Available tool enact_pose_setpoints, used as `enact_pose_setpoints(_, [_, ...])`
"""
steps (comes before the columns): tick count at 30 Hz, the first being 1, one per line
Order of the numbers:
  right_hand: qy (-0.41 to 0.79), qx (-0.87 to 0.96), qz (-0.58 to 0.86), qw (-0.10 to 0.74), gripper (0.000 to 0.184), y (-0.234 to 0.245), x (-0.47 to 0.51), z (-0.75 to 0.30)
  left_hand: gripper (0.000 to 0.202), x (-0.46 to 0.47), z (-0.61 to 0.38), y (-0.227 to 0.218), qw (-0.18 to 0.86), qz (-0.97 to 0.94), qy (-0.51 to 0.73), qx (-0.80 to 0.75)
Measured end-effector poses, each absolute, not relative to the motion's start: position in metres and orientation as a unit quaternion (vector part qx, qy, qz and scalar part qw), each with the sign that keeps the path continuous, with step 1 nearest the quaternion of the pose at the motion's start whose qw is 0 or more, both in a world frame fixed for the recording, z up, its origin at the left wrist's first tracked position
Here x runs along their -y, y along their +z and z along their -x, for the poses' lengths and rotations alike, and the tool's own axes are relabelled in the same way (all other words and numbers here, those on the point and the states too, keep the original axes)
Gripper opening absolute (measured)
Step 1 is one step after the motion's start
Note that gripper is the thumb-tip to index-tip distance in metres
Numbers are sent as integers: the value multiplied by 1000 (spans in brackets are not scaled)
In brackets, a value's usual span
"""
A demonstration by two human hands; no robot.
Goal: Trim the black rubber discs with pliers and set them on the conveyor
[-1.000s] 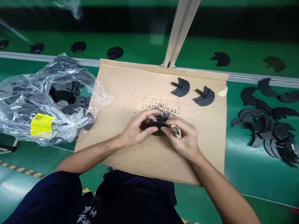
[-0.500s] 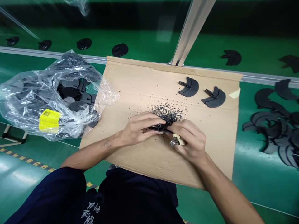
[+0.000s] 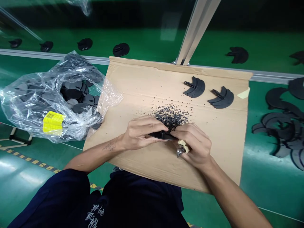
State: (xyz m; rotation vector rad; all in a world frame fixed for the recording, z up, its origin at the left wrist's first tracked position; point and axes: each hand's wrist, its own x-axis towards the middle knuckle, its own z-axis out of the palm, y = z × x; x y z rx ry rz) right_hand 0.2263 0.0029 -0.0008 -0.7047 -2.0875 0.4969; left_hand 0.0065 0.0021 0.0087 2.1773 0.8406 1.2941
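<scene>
The left hand pinches the flat black plastic piece, now turned edge-on over the brown cardboard sheet; the right hand clasps a cream-handled tool, drawn lower.

Illumination is bright, diffuse and comes from overhead. The brown cardboard sheet is evenly exposed. The left hand and right hand cast only a faint, soft-edged shadow on it.

The glossy green desk surface carries pale sheen patches at the lower left and along the right side. The clear crinkled plastic bag shows white specular glare along its folds. The top band of the frame is dim.

The flat black plastic part, in the grip of both hands, renders as a near-featureless dark shape. The small cream-handled tool in the right hand is soft, and its metal tip glints. Sharpness falls off toward the frame edges, so the loose black curved pieces at the right look slightly smeared.
</scene>
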Motion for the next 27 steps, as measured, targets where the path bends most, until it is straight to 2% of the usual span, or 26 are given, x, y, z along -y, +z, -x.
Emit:
enact_pose_setpoints(9, [215,834,289,419,10,1,-3,-226,15,0,-9,11,231,-790,468,-323])
enact_pose_setpoints(14, [236,814,287,447,11,1,-3,-223,29,-6,-6,9,288,-789,460,-287])
enact_pose_setpoints(17, [252,800,296,457,14,3,-3,-222,25,-6,-6,8,306,-777,462,-298])
enact_pose_setpoints(23, [273,804,324,416,24,9,-7,-228,22,-3,-6,5,304,-761,456,-347])
enact_pose_setpoints(27, [230,836,346,359,19,7,-13,-233,26,-4,-4,5,297,-761,449,-363])
